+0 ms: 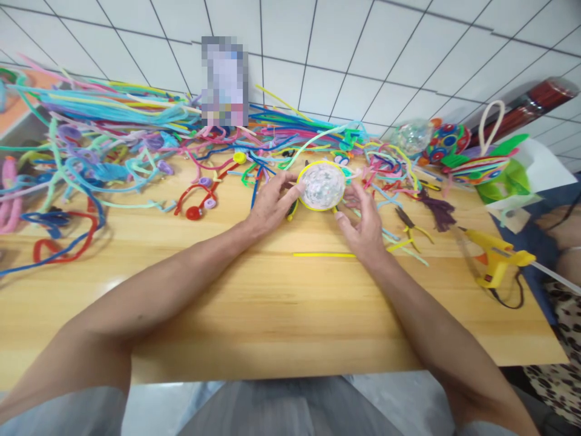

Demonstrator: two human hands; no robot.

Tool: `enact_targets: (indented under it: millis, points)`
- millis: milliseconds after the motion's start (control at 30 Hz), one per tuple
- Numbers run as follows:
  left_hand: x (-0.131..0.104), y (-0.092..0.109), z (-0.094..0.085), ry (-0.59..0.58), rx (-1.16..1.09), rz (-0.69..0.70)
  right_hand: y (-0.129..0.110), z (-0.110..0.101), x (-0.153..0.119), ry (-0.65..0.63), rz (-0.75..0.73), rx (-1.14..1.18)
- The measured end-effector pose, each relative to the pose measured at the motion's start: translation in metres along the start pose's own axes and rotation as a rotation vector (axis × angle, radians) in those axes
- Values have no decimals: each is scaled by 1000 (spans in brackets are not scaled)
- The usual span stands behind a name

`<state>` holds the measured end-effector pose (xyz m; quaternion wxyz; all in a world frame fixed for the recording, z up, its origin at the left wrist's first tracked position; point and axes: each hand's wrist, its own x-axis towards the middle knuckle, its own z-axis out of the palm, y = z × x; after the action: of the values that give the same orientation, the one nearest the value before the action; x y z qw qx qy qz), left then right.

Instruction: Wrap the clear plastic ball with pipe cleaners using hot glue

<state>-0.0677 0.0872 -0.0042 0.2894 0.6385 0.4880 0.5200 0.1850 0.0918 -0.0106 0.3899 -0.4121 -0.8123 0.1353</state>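
Note:
A clear, crinkled round ball has a yellow pipe cleaner running around its edge. My left hand grips its left side, thumb on the near face and fingers along the rim. At the opposite side, my right hand has its fingers and thumb curled at the rim, slightly blurred. A straight yellow pipe cleaner lies on the wooden table, passing beneath my right wrist. Dark-and-yellow handles show partly behind my left hand.
Coloured pipe cleaners heap along the tiled wall. Rightward are pliers, a yellow glue gun with a cord, another clear ball and a decorated ball. A red headband lies left. Someone's patterned clothing shows at far right.

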Motion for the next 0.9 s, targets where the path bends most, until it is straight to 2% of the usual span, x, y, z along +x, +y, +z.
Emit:
enact_targets:
  millis: [133, 367, 500, 700, 800, 900]
  points:
    - [2, -2, -1, -32, -16, 43, -3, -2, 1, -14, 27, -51]
    - [4, -9, -1, -238, 65, 161, -5, -2, 2, -20, 67, -126]
    - [5, -15, 0, -261, 88, 203, -1, 0, 1, -23, 61, -142]
    - [5, -14, 0, -259, 81, 232, 2, 2, -2, -48, 78, -76]
    - [5, -14, 0, -264, 91, 242, -3, -2, 3, 27, 132, -69]
    - [6, -15, 0, -265, 133, 249, -14, -18, 11, 136, 172, 28]
